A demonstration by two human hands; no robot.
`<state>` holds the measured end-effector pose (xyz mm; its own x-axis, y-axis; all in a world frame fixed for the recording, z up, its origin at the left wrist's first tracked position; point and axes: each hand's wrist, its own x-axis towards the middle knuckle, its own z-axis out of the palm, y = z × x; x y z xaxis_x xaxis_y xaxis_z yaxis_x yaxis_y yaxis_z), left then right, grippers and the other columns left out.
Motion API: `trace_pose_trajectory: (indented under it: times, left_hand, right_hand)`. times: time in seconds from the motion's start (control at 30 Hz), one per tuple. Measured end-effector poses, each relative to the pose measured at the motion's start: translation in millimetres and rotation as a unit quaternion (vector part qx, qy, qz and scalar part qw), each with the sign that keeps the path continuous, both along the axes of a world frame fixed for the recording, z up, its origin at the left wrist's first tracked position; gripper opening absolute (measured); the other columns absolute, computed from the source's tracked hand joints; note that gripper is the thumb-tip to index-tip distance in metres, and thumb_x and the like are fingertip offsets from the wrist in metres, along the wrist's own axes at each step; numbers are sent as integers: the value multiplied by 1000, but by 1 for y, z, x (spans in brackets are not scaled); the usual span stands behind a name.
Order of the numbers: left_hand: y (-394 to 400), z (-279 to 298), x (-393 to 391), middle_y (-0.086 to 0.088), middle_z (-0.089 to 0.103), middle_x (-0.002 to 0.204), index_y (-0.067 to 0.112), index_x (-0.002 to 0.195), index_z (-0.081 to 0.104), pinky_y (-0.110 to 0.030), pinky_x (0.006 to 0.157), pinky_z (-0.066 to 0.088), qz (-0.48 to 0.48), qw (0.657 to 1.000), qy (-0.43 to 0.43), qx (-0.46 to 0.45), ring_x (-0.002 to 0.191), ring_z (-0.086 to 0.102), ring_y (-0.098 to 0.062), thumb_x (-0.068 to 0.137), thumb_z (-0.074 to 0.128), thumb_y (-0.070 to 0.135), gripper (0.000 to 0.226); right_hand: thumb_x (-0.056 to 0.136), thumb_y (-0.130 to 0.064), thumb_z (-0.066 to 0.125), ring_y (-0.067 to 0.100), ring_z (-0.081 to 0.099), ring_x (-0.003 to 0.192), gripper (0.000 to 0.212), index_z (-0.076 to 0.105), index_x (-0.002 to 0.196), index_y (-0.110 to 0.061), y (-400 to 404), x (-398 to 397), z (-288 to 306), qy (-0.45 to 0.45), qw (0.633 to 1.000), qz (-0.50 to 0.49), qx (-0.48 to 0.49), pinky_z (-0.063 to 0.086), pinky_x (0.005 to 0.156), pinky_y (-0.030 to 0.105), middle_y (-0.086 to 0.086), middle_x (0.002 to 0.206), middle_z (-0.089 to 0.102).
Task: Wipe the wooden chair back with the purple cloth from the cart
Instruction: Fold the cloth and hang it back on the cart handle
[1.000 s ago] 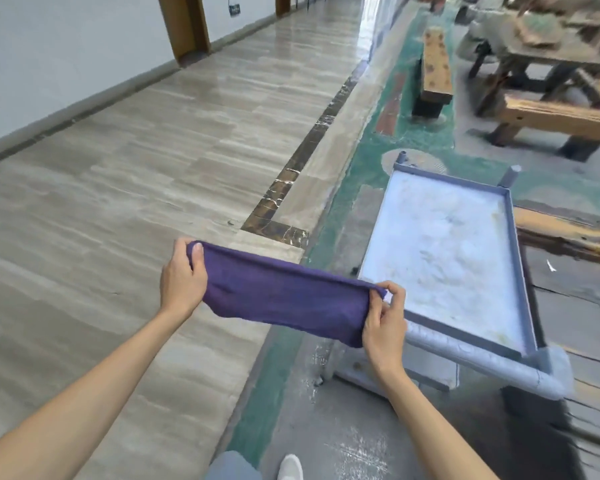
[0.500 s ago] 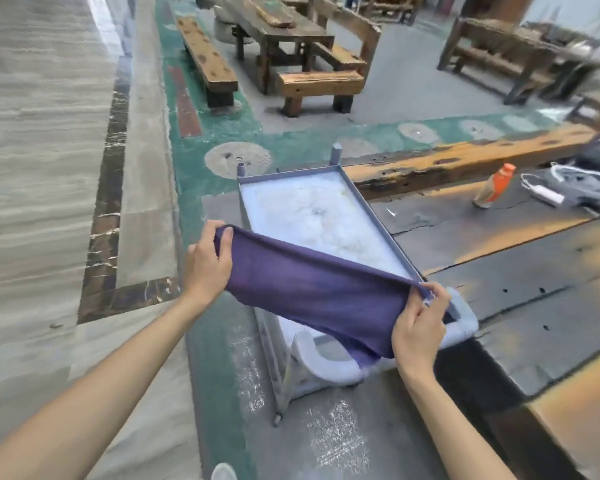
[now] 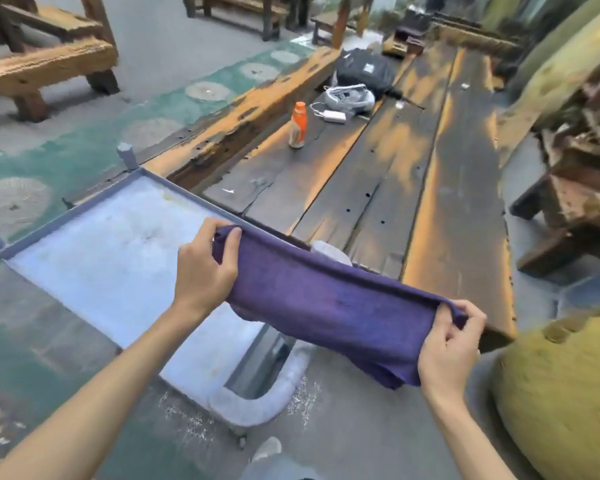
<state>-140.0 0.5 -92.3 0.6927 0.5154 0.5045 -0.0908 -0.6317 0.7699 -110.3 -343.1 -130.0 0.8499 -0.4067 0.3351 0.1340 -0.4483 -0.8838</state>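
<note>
My left hand (image 3: 205, 268) pinches one upper corner of the purple cloth (image 3: 329, 306), thumb over the folded edge; my right hand (image 3: 451, 344) pinches the opposite corner between thumb and fingers. The cloth is stretched in the air between both hands, its long axis running from upper left to lower right, top edge taut, lower edge sagging and bunched near the right hand. It hangs above the near right corner of the pale grey metal cart tray (image 3: 94, 258), whose raised rim and rounded tube handle (image 3: 278, 389) border an otherwise bare tray surface. Just beyond the cart runs a long dark plank table with orange worn edges (image 3: 413, 174), with open board between its objects: an orange-capped bottle (image 3: 298, 128) standing upright, its label too blurred to read; a white power bank with cable (image 3: 333, 116); a grey bundled item (image 3: 350, 97); a black bag (image 3: 366, 72) bearing a small pale label, not legible. A rough wooden bench (image 3: 45, 64) stands well apart at upper left. A yellow-green rounded mass (image 3: 561, 393) lies near the right hand.
</note>
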Motion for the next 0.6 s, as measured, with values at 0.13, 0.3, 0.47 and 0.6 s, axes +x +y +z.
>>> trace_pose_trajectory:
  times: [0.13, 0.3, 0.47, 0.6]
  left_hand:
    - [-4, -18, 38, 21, 62, 71, 24, 91, 61, -13, 65, 38, -62, 996, 57, 15, 65, 58, -1, 94, 60, 29, 6]
    - [-1, -75, 101, 1, 72, 89, 13, 95, 70, -32, 79, 43, -104, 963, 245, 28, 94, 64, -29, 94, 61, 27, 16]
    - [-11, -128, 123, -7, 69, 87, 8, 93, 72, -32, 74, 42, -175, 904, 391, 5, 96, 64, -35, 93, 61, 26, 21]
    - [-35, -147, 120, -7, 70, 94, 11, 111, 63, -35, 77, 43, -210, 884, 413, -65, 97, 64, -32, 100, 51, 29, 24]
  right_hand:
    - [104, -31, 53, 0, 54, 59, 7, 47, 102, -35, -13, -1, -30, 38, 998, -44, 12, 42, 63, 16, -12, 70, 59]
    - [102, -36, 51, 7, 54, 65, 4, 51, 100, -40, -6, 21, -78, 163, 985, -63, 2, 40, 66, 29, -5, 63, 55]
    - [99, -44, 53, 25, 63, 88, 7, 59, 100, -41, -4, 37, -121, 296, 953, -58, 30, 44, 76, 33, 0, 77, 67]
    - [103, -45, 49, 25, 66, 100, 20, 61, 112, -34, 24, 36, -143, 382, 911, -41, 154, 51, 86, 35, -1, 101, 71]
